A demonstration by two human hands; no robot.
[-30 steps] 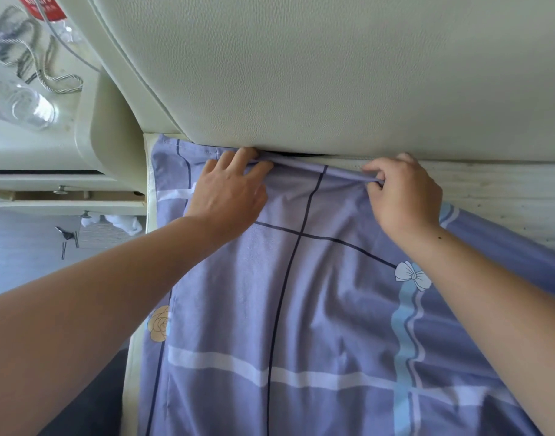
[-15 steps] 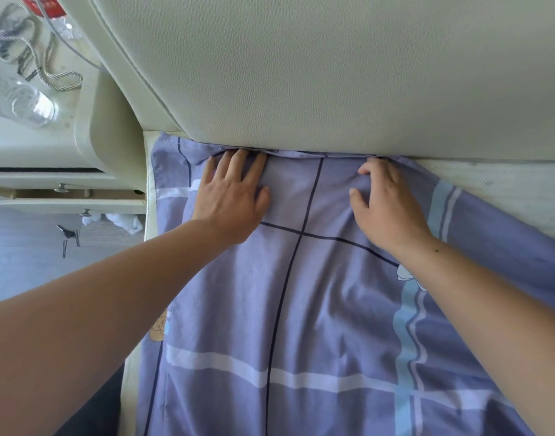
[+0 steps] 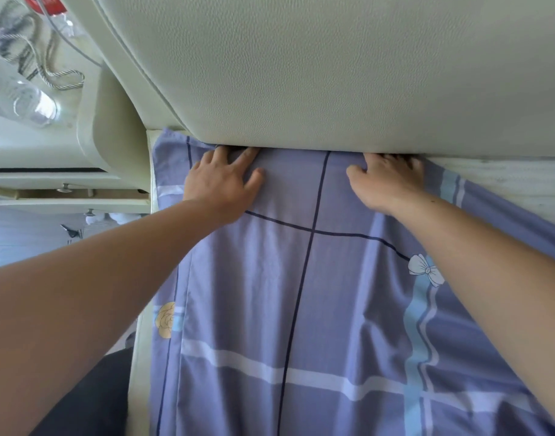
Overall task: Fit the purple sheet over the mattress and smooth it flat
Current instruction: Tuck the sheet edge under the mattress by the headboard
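Observation:
The purple sheet [image 3: 301, 294], checked with dark and pale lines, a yellow rose and a white bow, covers the left part of the mattress [image 3: 515, 180]. White mattress shows bare at the far right. My left hand [image 3: 222, 180] lies flat on the sheet's top edge, its fingertips pushed into the dark gap under the headboard [image 3: 332, 73]. My right hand [image 3: 386, 184] presses the sheet the same way further right, fingertips hidden in that gap. Neither hand grips the cloth.
A cream padded headboard fills the upper view. Left of the bed stands a bedside cabinet [image 3: 65, 196] with a drawer slightly open, and on top a clear plastic bottle [image 3: 27, 102] and a cord. Grey floor [image 3: 24, 240] lies beyond it.
A second ago both hands pinched the sheet's top hem. They let go, flattened, and slid forward, pushing the hem into the gap under the headboard. The sheet now lies tighter at the top.

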